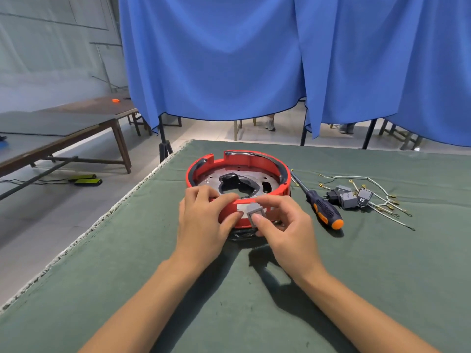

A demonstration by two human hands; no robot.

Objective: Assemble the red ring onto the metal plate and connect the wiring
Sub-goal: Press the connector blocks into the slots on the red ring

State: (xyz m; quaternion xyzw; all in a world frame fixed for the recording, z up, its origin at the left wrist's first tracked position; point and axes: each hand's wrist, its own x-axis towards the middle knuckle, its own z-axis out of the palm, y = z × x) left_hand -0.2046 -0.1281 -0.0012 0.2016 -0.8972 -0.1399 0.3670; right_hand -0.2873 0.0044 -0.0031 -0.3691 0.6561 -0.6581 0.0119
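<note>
Green cloth-covered table (331,289): red plastic ring (254,161) seated around round metal plate (211,180). Left hand (204,220) gripping ring's near rim; right hand (280,222) pinching small grey square switch (256,212) against it.

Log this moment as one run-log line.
stage: fitting grey switch block into red ring front wall | left hand: holds ring | right hand: pinches block | screwdriver, wires: untouched

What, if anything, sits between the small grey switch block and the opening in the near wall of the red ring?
Nothing visible does. The right hand pinches the grey switch block right at the opening in the red ring, while the left hand holds the ring beside it. The screwdriver and spare wires lie off to the right.
</note>
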